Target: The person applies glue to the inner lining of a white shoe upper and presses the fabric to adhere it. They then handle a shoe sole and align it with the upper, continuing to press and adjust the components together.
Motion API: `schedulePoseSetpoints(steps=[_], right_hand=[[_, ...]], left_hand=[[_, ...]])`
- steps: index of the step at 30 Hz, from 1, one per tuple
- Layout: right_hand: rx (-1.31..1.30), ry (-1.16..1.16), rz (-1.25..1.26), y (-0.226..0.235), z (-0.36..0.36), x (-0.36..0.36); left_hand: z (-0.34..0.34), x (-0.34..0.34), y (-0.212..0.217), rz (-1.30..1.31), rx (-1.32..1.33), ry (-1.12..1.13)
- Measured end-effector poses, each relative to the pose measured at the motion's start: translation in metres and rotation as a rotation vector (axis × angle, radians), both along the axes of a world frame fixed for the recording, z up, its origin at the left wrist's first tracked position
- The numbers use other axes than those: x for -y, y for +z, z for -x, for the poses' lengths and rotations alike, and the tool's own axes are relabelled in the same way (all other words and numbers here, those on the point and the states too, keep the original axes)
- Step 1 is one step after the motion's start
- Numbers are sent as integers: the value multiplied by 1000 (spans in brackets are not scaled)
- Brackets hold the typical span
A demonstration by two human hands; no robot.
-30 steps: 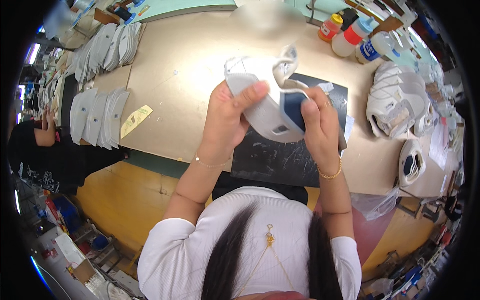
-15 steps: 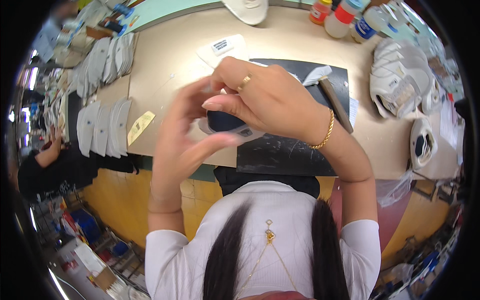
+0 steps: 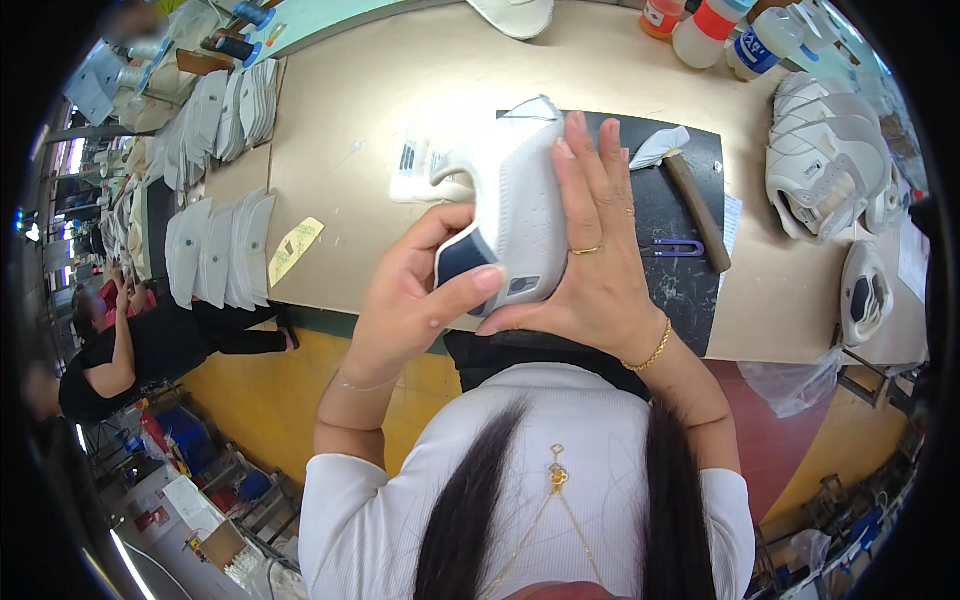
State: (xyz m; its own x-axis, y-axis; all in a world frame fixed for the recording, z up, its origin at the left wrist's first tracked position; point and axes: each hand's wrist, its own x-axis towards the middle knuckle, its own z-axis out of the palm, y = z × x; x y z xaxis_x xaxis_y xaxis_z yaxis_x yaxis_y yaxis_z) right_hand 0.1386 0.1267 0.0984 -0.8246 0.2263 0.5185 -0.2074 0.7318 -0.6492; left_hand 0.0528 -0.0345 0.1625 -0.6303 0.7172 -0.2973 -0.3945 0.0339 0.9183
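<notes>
A white shoe upper (image 3: 530,210) with a navy heel lining (image 3: 462,262) is held above the near edge of the table, its toe end pointing away from me. My left hand (image 3: 415,285) grips the heel collar, thumb on the navy lining and fingers behind. Along the upper's right side lies my right hand (image 3: 600,240), palm against it, fingers stretched out and thumb by the heel. Behind the upper, a white shoe tongue (image 3: 405,188) with a printed label lies on the table, partly covered.
On a black mat (image 3: 685,300) lie purple thread snips (image 3: 678,248) and a wooden-handled tool (image 3: 698,210). Stacked white pieces (image 3: 215,255) stand at left beside a yellowish scrap (image 3: 297,250). More uppers (image 3: 825,170) sit at right; bottles (image 3: 705,35) stand behind. Another person (image 3: 120,350) is at far left.
My hands, bunched over the upper before, have moved apart to its two sides. The upper is now turned lengthwise and shows more fully. My right hand has flattened out.
</notes>
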Motion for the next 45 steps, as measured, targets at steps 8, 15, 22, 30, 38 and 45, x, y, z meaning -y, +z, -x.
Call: schedulePoseSetpoints(steps=[8,15,22,30,38,45], right_hand=[[42,32,-99,9,-1,3],[-20,55,-76,9,-7,-2],[-194,147,290,8,-17,-10],[168,325,1328,27,-32,-9],[337,194,1360,-9,-45,-7],[251,94,1441,-10,-52,-9]], left_hand=[[4,8,-1,150,-53,-111],[2,6,-10,47,-639,-162],[-2,2,-4,40,-841,-211],[-9,-3,-23,53,-912,-216],[-12,-17,-69,-60,204,-124],[-20,-36,-61,-12,324,-49]])
